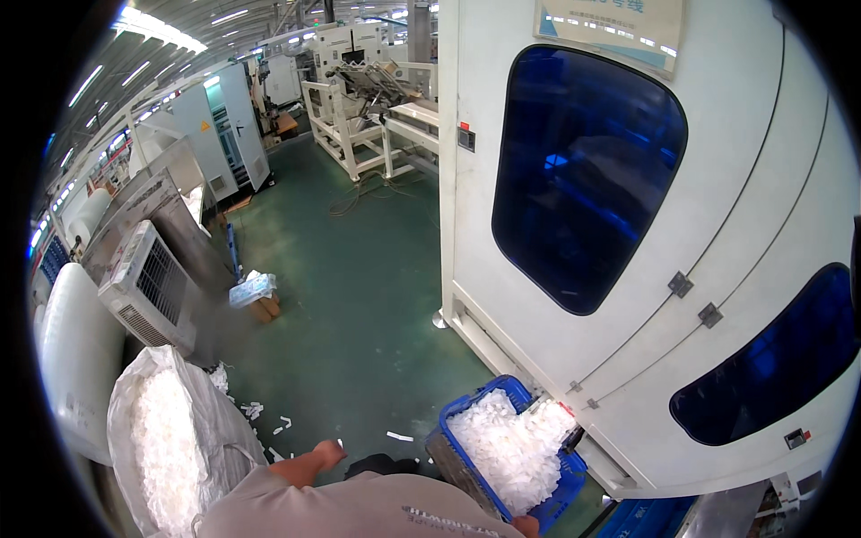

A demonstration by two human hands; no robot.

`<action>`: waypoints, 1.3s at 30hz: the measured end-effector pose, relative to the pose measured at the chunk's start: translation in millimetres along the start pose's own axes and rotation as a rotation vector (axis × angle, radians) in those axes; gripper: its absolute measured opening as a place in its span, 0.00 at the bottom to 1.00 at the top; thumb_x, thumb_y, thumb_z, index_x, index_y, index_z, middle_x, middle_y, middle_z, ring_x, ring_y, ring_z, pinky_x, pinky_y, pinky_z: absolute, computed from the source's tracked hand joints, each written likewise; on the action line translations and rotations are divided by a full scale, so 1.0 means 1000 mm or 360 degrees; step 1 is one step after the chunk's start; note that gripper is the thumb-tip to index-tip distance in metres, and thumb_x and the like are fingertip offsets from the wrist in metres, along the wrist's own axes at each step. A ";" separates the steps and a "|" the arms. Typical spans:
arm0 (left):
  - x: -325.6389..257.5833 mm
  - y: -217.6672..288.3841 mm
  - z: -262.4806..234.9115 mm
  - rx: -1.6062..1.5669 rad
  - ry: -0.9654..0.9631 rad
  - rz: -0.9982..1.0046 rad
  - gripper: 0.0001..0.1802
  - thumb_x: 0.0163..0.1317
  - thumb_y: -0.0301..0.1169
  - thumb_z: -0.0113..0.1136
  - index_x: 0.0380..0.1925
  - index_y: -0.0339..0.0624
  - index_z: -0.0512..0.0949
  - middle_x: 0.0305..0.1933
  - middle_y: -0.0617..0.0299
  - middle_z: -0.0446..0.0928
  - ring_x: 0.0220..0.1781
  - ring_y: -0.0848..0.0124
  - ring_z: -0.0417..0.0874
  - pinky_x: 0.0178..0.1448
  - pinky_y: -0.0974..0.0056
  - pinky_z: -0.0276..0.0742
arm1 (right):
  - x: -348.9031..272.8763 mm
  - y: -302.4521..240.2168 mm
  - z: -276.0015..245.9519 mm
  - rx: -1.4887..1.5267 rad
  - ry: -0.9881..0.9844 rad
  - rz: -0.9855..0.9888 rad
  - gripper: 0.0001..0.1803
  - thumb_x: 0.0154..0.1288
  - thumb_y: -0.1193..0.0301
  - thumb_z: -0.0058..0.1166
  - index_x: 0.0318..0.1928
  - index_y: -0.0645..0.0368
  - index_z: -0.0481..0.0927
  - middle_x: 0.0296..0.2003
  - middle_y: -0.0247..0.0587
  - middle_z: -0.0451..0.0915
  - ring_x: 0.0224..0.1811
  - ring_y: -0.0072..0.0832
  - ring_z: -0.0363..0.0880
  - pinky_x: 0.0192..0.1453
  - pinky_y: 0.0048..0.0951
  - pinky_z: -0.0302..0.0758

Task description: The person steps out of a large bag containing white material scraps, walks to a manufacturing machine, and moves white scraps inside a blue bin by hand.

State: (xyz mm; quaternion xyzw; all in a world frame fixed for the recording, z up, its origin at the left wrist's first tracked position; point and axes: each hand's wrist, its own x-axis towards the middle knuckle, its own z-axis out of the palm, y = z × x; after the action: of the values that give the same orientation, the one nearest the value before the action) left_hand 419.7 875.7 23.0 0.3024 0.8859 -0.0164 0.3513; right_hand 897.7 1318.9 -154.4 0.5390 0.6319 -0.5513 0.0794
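Note:
My left hand [330, 455] is held out over the floor to the left of my body, its fingers curled in. A small white speck shows beside its fingertips, and I cannot tell if the hand holds it. At the lower edge, my right hand [526, 524] is at the near rim of a blue plastic crate [571, 484] and appears closed on it; much of this hand is cut off. Loose white scraps [507, 448] are heaped in the crate, which sits against the machine's base. Both sleeves are grey.
A clear bag [220, 430] full of white scraps stands left. Behind it are a wrapped roll [81, 359] and a vented unit [157, 278]. A large white machine [574, 359] with dark blue windows fills the right. Strips [400, 437] litter the green floor [341, 314].

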 end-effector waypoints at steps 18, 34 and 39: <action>0.021 -0.002 -0.017 -0.0409 -0.0131 -0.0227 0.22 0.57 0.49 0.58 0.43 0.46 0.83 0.46 0.51 0.82 0.50 0.53 0.82 0.54 0.54 0.77 | -0.035 -0.027 0.054 0.0266 -0.0044 0.0068 0.15 0.50 0.61 0.62 0.33 0.59 0.81 0.28 0.45 0.81 0.28 0.39 0.79 0.30 0.39 0.75; 0.057 -0.068 -0.057 -0.0953 0.0007 -0.0135 0.12 0.62 0.36 0.60 0.40 0.39 0.82 0.27 0.60 0.81 0.29 0.66 0.81 0.34 0.63 0.77 | -0.067 -0.087 0.075 -0.1634 -0.0150 -0.0543 0.16 0.62 0.57 0.47 0.35 0.50 0.85 0.39 0.42 0.83 0.45 0.43 0.81 0.50 0.46 0.76; 0.065 -0.087 -0.040 -0.1157 -0.0259 -0.0217 0.09 0.61 0.29 0.60 0.37 0.34 0.80 0.25 0.62 0.79 0.24 0.74 0.77 0.29 0.68 0.73 | -0.093 -0.222 0.063 -0.0497 0.0164 -0.0126 0.21 0.54 0.58 0.60 0.43 0.60 0.82 0.40 0.50 0.83 0.44 0.43 0.82 0.48 0.39 0.77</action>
State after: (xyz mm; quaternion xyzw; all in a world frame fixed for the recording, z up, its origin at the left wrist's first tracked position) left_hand 310.5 847.9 -3.5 0.0960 0.8212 0.2518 0.5031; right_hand 733.7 1256.1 21.8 0.5222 0.7339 -0.4207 0.1079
